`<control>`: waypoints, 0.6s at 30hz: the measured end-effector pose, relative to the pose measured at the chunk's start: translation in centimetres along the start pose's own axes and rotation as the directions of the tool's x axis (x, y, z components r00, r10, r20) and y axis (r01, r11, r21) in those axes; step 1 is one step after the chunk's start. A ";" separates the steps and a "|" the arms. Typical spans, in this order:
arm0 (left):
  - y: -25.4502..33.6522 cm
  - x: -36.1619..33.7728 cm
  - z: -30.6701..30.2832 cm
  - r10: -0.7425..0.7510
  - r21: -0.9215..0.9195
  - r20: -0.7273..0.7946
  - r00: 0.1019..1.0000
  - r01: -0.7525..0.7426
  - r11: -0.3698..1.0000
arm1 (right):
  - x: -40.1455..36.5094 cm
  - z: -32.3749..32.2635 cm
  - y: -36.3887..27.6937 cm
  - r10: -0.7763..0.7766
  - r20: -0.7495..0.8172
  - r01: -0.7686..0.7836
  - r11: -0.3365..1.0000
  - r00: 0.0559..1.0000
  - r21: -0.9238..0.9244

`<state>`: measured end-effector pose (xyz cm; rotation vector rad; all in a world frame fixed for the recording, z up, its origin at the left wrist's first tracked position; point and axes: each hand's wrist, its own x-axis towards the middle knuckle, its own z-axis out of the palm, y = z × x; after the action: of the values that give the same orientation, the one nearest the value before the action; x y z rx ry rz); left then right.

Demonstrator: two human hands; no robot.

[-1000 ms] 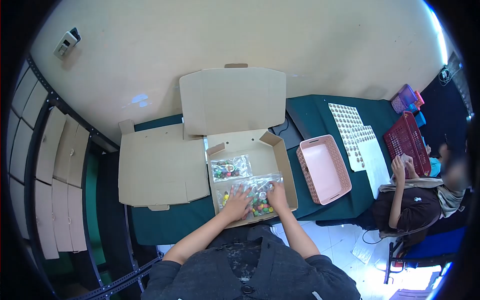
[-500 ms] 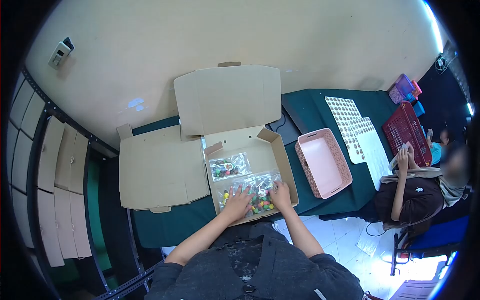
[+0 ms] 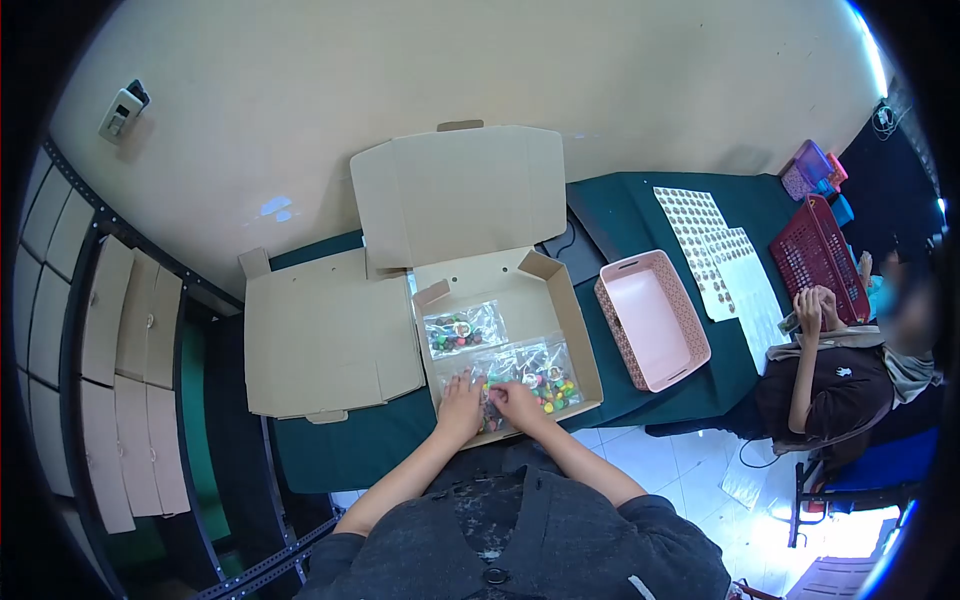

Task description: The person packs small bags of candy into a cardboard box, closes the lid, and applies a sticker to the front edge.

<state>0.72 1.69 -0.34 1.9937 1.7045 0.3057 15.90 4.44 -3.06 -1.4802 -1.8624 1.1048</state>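
Note:
My left hand (image 3: 460, 406) lies flat on a clear plastic bag of colorful candies (image 3: 489, 425) at the near left of an open cardboard box (image 3: 520, 275). Close beside it, my right hand (image 3: 520, 404) has its fingers drawn together at the same bag, seemingly pinching the plastic. Its fingertips are partly hidden. To the right sits another bag of colorful candies (image 3: 556, 380) with a round label. A third, labelled candy bag (image 3: 464, 330) rests farther back on the left side of the box.
Flattened cardboard boxes (image 3: 330, 335) lie left. On the right are a pink basket (image 3: 655, 320), sticker sheets (image 3: 692, 225) and a red basket (image 3: 815, 250). Another person (image 3: 835, 385) sits at the far right, hands raised. A shelf of boxes (image 3: 130, 390) stands left.
My right hand has moved left from the right-hand bag to beside my left hand, uncovering that bag. My left hand has shifted slightly. The seated person's hands have come together.

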 end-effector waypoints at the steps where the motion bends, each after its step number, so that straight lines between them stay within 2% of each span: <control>1: 0.2 -0.1 -0.3 0.005 0.048 0.012 1.000 -0.006 0.999 | -0.1 0.2 0.0 -0.007 -0.002 0.007 0.999 1.000 -0.036; 3: 0.7 -0.5 -0.9 0.011 0.091 0.027 1.000 -0.013 0.996 | -0.4 0.2 -0.3 -0.010 -0.004 0.010 0.997 1.000 -0.075; 4: 1.0 -0.5 -1.2 0.004 0.122 0.039 0.999 -0.009 0.992 | -0.7 0.1 -0.7 -0.110 -0.174 0.082 0.984 0.979 -0.159; 5: 1.1 -0.4 -1.4 -0.002 0.153 0.051 0.999 -0.005 0.988 | -0.8 -0.1 -1.1 -0.220 -0.330 0.138 0.957 0.918 -0.253; 6: 1.1 -0.5 -1.1 0.001 0.152 0.048 0.999 -0.008 0.988 | -0.8 -0.1 -0.9 -0.222 -0.332 0.139 0.957 0.917 -0.256; 7: 1.0 -0.6 -0.5 -0.020 0.125 0.031 0.999 0.016 0.992 | -0.7 -0.1 -0.4 -0.079 -0.191 0.050 0.988 0.978 -0.149; 8: 1.0 -0.4 -0.1 -0.040 0.098 0.012 0.999 0.039 0.994 | -0.5 -0.1 0.0 0.053 -0.033 -0.055 0.997 0.998 -0.057; 9: 1.1 -0.2 0.0 -0.034 0.098 0.004 0.999 0.033 0.995 | -0.2 -0.1 0.2 0.097 0.051 -0.098 0.995 0.994 0.008; 10: 1.2 -0.3 0.2 0.013 0.109 -0.044 0.999 -0.008 0.994 | -0.2 -0.1 0.4 0.096 0.047 -0.096 0.995 0.994 0.005; 12: 1.1 -0.3 0.4 0.054 0.123 -0.085 0.995 -0.044 0.991 | -0.6 0.2 0.5 -0.003 -0.119 -0.022 0.977 0.993 -0.213; 13: 1.0 -0.2 0.5 0.071 0.115 -0.084 0.994 -0.061 0.992 | -0.2 0.5 1.4 -0.011 -0.180 -0.021 0.984 0.984 -0.174; 18: 1.3 -0.2 0.3 0.082 0.133 -0.069 0.994 -0.073 0.988 | 0.1 0.5 1.6 0.036 -0.291 -0.069 0.992 0.956 -0.104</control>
<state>1.93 1.35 0.05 2.1722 1.7351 0.3052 16.32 4.55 -4.67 -1.6643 -1.7124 0.7666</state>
